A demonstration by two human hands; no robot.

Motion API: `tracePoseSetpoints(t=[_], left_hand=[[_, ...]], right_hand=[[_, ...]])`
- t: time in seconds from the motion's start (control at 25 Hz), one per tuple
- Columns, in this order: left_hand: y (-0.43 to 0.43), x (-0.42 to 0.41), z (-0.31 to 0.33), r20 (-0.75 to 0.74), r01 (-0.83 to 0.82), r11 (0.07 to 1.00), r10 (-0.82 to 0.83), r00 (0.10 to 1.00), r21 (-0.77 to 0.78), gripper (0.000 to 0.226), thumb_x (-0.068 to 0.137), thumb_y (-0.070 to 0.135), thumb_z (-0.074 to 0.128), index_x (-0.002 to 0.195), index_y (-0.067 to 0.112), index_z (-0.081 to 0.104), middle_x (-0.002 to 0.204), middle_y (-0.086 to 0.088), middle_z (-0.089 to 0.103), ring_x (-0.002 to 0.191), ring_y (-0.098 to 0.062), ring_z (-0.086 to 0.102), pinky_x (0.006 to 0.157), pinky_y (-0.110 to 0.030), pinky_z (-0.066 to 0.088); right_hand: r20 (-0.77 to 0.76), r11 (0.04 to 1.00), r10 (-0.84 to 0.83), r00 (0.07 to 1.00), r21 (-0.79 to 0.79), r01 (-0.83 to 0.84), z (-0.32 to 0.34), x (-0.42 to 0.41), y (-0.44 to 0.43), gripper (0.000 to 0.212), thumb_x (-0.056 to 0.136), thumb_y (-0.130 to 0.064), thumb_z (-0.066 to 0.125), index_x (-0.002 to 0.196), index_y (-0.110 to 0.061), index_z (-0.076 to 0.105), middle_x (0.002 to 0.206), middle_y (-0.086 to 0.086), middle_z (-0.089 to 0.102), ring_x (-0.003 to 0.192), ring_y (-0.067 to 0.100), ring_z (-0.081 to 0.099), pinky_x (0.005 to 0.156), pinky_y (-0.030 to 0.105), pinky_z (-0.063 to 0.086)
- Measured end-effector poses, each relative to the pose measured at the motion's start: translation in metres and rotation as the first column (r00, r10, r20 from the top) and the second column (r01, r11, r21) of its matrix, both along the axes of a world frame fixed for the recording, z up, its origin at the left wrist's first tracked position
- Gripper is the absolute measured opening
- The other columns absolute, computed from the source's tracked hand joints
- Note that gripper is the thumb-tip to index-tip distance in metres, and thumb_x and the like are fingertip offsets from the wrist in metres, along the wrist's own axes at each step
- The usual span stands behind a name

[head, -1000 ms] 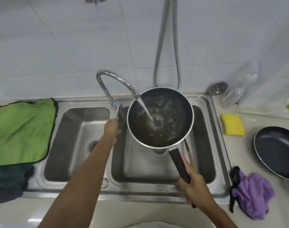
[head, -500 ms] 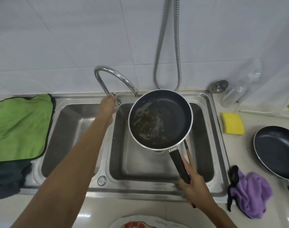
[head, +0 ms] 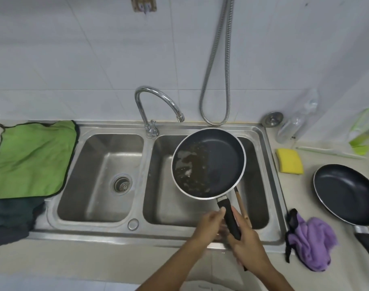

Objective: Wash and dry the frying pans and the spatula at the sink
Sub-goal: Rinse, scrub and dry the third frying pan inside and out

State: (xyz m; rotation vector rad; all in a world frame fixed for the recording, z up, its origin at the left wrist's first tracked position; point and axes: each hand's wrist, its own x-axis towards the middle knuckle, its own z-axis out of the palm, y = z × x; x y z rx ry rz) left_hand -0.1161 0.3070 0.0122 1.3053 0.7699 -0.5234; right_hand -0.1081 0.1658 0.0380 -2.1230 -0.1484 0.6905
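The soiled frying pan (head: 208, 162) was held over the right basin (head: 158, 206), with brown residue on its left side. The right hand (head: 247, 242) gripped the black handle (head: 230, 219), fingers curled round it — the spatula (head: 241, 204) shaft lay just to the right. The left hand (head: 210, 226) touched the handle with its thumb; its fingers were blurred — grip could not be told. A second frying pan (head: 347, 194) sat on the counter (head: 295, 190) at right.
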Motion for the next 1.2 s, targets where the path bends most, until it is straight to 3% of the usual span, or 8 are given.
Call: tracePoseSetpoints(t=[0.16, 0.32, 0.48, 0.64, 0.84, 1.04, 1.12, 1.2], left_hand=[[-0.004, 0.009, 0.001, -0.116, -0.114, 0.984, 0.098, 0.988, -0.134, 0.054, 0.092, 0.064, 0.060, 0.107, 0.014, 0.073, 0.097, -0.005, 0.080, 0.096, -0.025, 0.076, 0.094, -0.040, 0.059], [-0.010, 0.014, 0.014, -0.166, -0.129, 0.984, 0.108, 0.980, -0.125, 0.031, 0.095, 0.046, 0.066, 0.090, 0.016, 0.068, 0.086, -0.006, 0.074, 0.074, -0.018, 0.068, 0.066, -0.029, 0.050], [-0.013, 0.016, 0.018, -0.097, -0.177, 0.983, 0.172, 0.980, -0.047, 0.028, 0.094, 0.040, 0.071, 0.083, 0.014, 0.068, 0.076, -0.003, 0.072, 0.065, -0.013, 0.068, 0.055, -0.021, 0.053], [-0.014, 0.013, 0.020, -0.079, -0.238, 0.960, 0.229, 0.970, -0.149, 0.025, 0.091, 0.036, 0.075, 0.092, 0.011, 0.072, 0.079, -0.004, 0.078, 0.082, -0.019, 0.078, 0.073, -0.029, 0.061], [-0.009, 0.013, 0.027, -0.186, -0.242, 0.907, 0.187, 0.965, -0.344, 0.027, 0.089, 0.034, 0.077, 0.091, 0.008, 0.075, 0.084, -0.005, 0.076, 0.081, -0.017, 0.072, 0.090, -0.035, 0.061], [-0.015, 0.008, 0.024, -0.154, -0.304, 0.937, 0.280, 0.948, -0.170, 0.028, 0.094, 0.025, 0.074, 0.103, -0.001, 0.071, 0.081, -0.008, 0.078, 0.070, -0.018, 0.072, 0.051, -0.025, 0.057], [-0.016, 0.008, 0.018, -0.077, -0.323, 0.938, 0.316, 0.946, -0.125, 0.032, 0.094, 0.021, 0.071, 0.112, -0.005, 0.067, 0.091, -0.013, 0.080, 0.069, -0.018, 0.075, 0.054, -0.026, 0.059], [-0.011, 0.008, 0.013, -0.021, -0.325, 0.942, 0.324, 0.946, -0.087, 0.023, 0.094, 0.021, 0.071, 0.099, -0.001, 0.070, 0.080, -0.010, 0.079, 0.067, -0.017, 0.076, 0.062, -0.029, 0.062]], right_hand=[[-0.031, 0.999, -0.006, 0.999, 0.039, 0.007, 0.006, -0.018, 0.006, 0.080, 0.094, -0.008, 0.061, 0.144, -0.063, 0.031, 0.118, -0.009, 0.071, 0.065, -0.002, 0.068, 0.053, 0.014, 0.051], [-0.036, 0.999, -0.027, 0.999, -0.018, 0.027, 0.008, -0.025, 0.008, 0.061, 0.095, -0.024, 0.065, 0.141, -0.050, 0.034, 0.104, -0.013, 0.074, 0.079, 0.001, 0.072, 0.066, 0.020, 0.058], [-0.029, 1.000, -0.029, 0.999, -0.004, 0.029, 0.022, -0.024, 0.009, 0.040, 0.099, -0.020, 0.061, 0.130, -0.035, 0.040, 0.088, -0.009, 0.069, 0.054, -0.003, 0.064, 0.043, 0.012, 0.042], [-0.021, 0.998, -0.067, 0.998, 0.002, 0.067, 0.024, -0.024, 0.014, 0.037, 0.100, -0.022, 0.061, 0.126, -0.036, 0.040, 0.100, -0.003, 0.070, 0.054, -0.001, 0.064, 0.044, 0.011, 0.043], [-0.056, 0.996, -0.093, 0.994, -0.021, 0.092, 0.022, -0.030, 0.022, 0.038, 0.099, -0.029, 0.062, 0.124, -0.035, 0.035, 0.099, -0.002, 0.071, 0.055, 0.005, 0.063, 0.046, 0.013, 0.044], [-0.088, 0.994, -0.108, 0.990, -0.020, 0.106, 0.016, -0.036, 0.029, 0.039, 0.098, -0.028, 0.063, 0.123, -0.032, 0.033, 0.104, -0.002, 0.069, 0.070, 0.006, 0.066, 0.054, 0.012, 0.049], [-0.113, 0.997, -0.082, 0.990, 0.005, 0.083, 0.018, -0.035, 0.030, 0.036, 0.097, -0.024, 0.062, 0.119, -0.033, 0.035, 0.096, 0.001, 0.070, 0.060, 0.006, 0.063, 0.052, 0.019, 0.050], [-0.167, 0.997, 0.045, 0.985, 0.072, -0.033, 0.027, -0.028, 0.020, 0.037, 0.095, -0.020, 0.063, 0.118, -0.035, 0.039, 0.087, 0.003, 0.073, 0.060, 0.010, 0.068, 0.057, 0.028, 0.056]])
